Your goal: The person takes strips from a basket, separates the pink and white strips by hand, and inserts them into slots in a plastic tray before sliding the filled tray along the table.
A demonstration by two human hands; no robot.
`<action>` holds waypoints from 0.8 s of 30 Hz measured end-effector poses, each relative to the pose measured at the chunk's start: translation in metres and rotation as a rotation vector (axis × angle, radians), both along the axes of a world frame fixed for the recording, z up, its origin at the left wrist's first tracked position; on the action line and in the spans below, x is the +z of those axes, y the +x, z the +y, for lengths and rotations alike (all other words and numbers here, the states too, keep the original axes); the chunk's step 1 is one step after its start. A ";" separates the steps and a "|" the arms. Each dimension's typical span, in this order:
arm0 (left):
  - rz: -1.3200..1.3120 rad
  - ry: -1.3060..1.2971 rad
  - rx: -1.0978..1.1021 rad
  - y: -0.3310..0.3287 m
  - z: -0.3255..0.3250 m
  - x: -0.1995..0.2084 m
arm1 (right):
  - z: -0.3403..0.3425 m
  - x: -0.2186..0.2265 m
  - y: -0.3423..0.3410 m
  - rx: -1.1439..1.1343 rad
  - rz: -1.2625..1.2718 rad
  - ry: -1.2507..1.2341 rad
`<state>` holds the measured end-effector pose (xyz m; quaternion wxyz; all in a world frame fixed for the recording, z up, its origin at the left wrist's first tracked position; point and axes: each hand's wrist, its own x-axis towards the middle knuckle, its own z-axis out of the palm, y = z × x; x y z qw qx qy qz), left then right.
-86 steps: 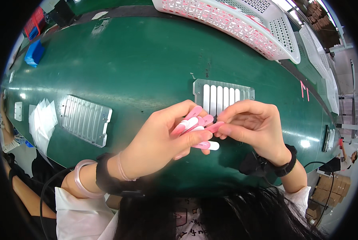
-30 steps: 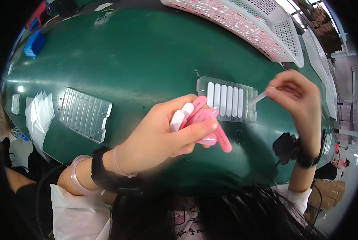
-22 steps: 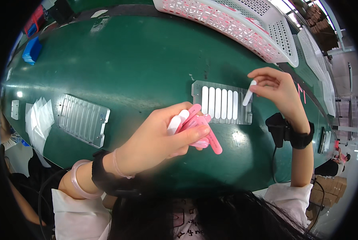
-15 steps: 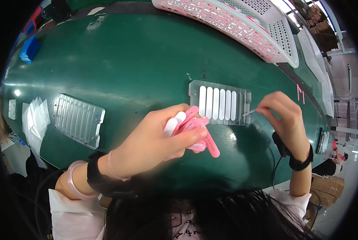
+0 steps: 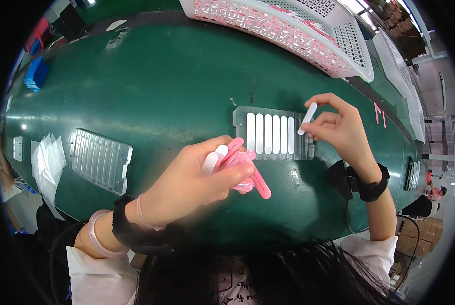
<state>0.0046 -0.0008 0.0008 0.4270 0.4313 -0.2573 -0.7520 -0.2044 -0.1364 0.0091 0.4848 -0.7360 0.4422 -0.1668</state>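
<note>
A bunch of small nail files (image 5: 259,182), pink on one face and white on the other, is gripped in my left hand (image 5: 197,175) over the middle of the table. Between thumb and fingertips, my right hand (image 5: 339,127) pinches a single nail file (image 5: 307,119), its white face showing. That file is tilted, just above the right end of a clear plastic tray (image 5: 274,110). Several nail files (image 5: 267,133) lie side by side in the tray's slots, white faces up. Slots at the right end hold no file.
Another clear slotted tray (image 5: 99,160) lies at the left beside a pile of clear plastic bags (image 5: 48,162). A white perforated basket (image 5: 288,40) with pink and white pieces stands at the far side. Blue pieces (image 5: 36,74) sit far left; two pink strips (image 5: 380,116) lie far right.
My right hand has moved up and left, bringing its nail file over the tray's right end and turning its white face into view. The left hand keeps its bunch.
</note>
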 end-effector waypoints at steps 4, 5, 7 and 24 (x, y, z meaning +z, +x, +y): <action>-0.014 -0.031 -0.047 0.000 0.001 0.000 | -0.009 -0.002 0.004 0.123 0.222 -0.300; -0.005 -0.034 0.000 -0.001 0.001 0.000 | -0.009 0.000 0.006 0.126 0.270 -0.303; -0.007 -0.055 -0.003 0.000 0.000 0.000 | -0.004 0.006 0.005 0.140 0.314 -0.262; 0.168 0.135 -0.014 0.003 0.004 -0.006 | 0.037 0.030 0.019 0.164 -0.173 -0.364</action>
